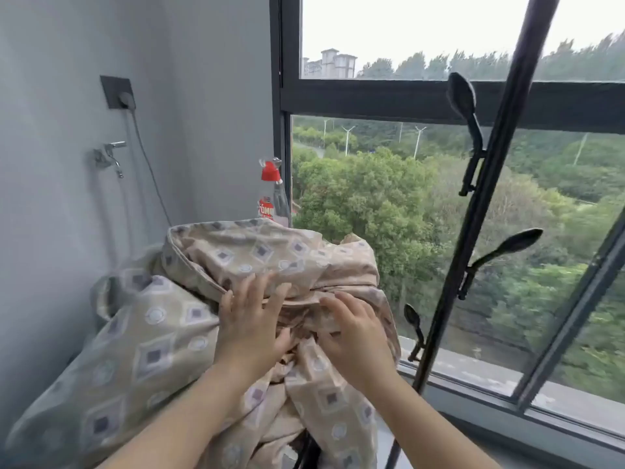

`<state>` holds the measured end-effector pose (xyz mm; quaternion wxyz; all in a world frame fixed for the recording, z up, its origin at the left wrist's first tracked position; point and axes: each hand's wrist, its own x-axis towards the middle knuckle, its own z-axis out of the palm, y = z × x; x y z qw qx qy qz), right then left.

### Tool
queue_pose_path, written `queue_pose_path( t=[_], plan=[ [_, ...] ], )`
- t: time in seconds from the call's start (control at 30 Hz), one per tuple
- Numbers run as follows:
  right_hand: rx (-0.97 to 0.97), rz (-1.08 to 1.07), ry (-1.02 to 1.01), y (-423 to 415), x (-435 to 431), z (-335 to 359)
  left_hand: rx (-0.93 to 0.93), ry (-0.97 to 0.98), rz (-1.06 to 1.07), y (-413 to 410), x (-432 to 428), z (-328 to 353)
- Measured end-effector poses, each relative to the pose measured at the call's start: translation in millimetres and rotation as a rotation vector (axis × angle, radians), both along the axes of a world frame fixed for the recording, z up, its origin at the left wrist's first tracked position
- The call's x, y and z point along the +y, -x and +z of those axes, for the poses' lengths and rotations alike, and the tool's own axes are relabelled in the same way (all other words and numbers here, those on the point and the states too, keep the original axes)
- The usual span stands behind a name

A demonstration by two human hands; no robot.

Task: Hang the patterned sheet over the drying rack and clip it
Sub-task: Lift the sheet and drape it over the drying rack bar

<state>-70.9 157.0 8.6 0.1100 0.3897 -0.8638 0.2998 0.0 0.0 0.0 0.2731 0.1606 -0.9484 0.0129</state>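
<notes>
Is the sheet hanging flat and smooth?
No, the sheet lies bunched in a crumpled heap under the left hand and the right hand.

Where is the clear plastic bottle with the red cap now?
In the head view, the clear plastic bottle with the red cap is left of centre, just behind the bunched beige patterned sheet and beside the dark window frame.

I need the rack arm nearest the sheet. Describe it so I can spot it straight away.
Start at the big window, then the slanted black pole in front of it. Three black paddle-shaped arms branch off that pole; yours is the lowest arm, just right of the bunched patterned sheet. The top arm and middle arm sit higher, well clear of the fabric.
</notes>
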Motion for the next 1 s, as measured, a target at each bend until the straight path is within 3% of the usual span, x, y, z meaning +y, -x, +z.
queue_pose_path(
  t=[0.13, 0.27, 0.4, 0.6, 0.7, 0.8, 1.0],
  plan=[
    [-0.081, -0.106, -0.181, 19, -11, 4, -0.103, -0.109, 0.064, 5, -17, -11],
    [-0.096, -0.102, -0.203, 35, -24, 2, -0.263, -0.168, 0.120, 13, -23, -8],
    [-0.121, -0.050, -0.234, 50, -36, 1, -0.200, -0.155, 0.176, 18, -35, -2],
    [-0.248, -0.062, -0.353, 71, -63, -4, -0.365, -0.296, 0.277, 25, -57, -4],
    [-0.316, -0.035, -0.410, 73, -71, -18, -0.350, -0.353, 0.260, 24, -65, -10],
    [-0.245, -0.081, -0.434, 71, -72, -28, -0.272, -0.384, 0.253, 23, -67, -13],
    [-0.222, -0.104, -0.158, 75, -74, -16, -0.086, -0.595, 0.239, 23, -74, -3]
  ],
)
